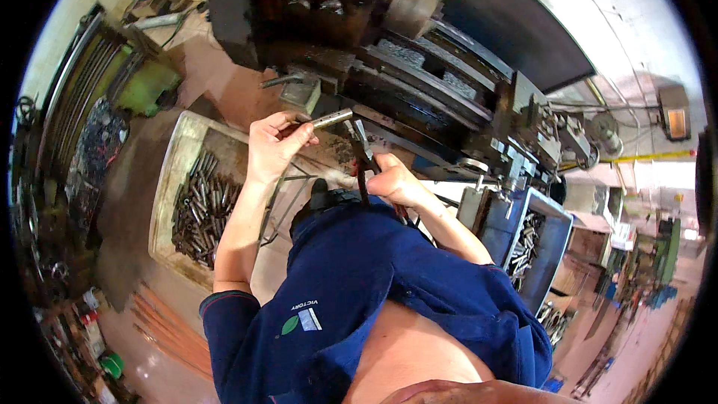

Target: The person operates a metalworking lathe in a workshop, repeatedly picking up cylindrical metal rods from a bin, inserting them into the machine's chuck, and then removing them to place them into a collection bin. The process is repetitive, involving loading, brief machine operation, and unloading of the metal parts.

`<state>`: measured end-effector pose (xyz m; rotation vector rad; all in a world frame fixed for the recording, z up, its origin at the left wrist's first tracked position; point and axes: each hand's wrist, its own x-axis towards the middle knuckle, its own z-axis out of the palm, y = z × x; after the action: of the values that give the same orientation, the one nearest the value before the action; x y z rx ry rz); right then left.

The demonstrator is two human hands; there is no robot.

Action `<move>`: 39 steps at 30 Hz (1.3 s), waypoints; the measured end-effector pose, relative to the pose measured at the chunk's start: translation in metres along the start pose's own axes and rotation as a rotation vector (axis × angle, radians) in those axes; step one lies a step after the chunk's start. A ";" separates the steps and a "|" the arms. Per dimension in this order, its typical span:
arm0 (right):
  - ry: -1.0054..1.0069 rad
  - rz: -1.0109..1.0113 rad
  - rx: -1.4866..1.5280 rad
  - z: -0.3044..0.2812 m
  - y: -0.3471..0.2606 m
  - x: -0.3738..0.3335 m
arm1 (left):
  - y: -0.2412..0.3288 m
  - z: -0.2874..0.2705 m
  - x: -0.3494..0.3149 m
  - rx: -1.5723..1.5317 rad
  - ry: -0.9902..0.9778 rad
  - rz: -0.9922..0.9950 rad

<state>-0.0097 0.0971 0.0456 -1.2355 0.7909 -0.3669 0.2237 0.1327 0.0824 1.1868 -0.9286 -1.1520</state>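
In my left hand (280, 141) I grip a short, shiny metal tube (333, 118) with a row of small holes along its side. The tube points right and slightly upward. My right hand (396, 181) is closed around a dark-handled tool with a bright metal tip (362, 135); its exact kind is not clear. This tip stands close to the tube's right end, and I cannot tell whether they touch. Both hands are in front of my body, by the near side of a dark metal lathe (419, 90).
At left stands a whitish bin (166, 202) with many metal tubes (206, 209). A blue bin (555, 254) at right holds more metal parts. Copper-coloured rods (168, 329) lie on the floor at lower left. A green machine (146, 82) stands at far left.
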 end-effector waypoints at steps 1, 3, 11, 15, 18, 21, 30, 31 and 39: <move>0.015 -0.030 0.006 -0.001 0.002 -0.002 | -0.001 0.009 0.002 0.048 -0.005 0.013; 0.067 -0.013 0.028 -0.002 -0.003 -0.011 | -0.007 0.021 0.003 0.056 -0.057 0.031; 0.308 0.057 -0.234 0.001 -0.021 -0.029 | -0.011 0.046 0.012 0.255 -0.240 0.060; 0.361 0.091 -0.319 0.004 -0.030 -0.030 | -0.017 0.049 0.021 0.203 -0.299 0.007; 0.421 0.146 -0.380 0.005 -0.023 -0.029 | -0.024 0.048 0.028 0.157 -0.339 -0.046; 0.456 0.148 -0.266 0.006 -0.012 -0.026 | -0.030 0.047 0.039 0.121 -0.394 -0.116; 0.679 0.124 0.055 -0.005 -0.009 -0.022 | -0.065 0.030 0.063 0.049 -0.426 -0.228; 0.752 0.099 0.067 -0.010 -0.004 -0.020 | -0.067 0.037 0.055 0.006 -0.496 -0.255; 1.064 -0.172 0.240 -0.055 -0.008 -0.009 | -0.103 0.120 0.016 -0.021 -0.933 -0.280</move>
<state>-0.0535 0.0626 0.0498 -0.8253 1.4792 -1.2773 0.0937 0.0931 0.0003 0.7411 -1.4496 -2.0052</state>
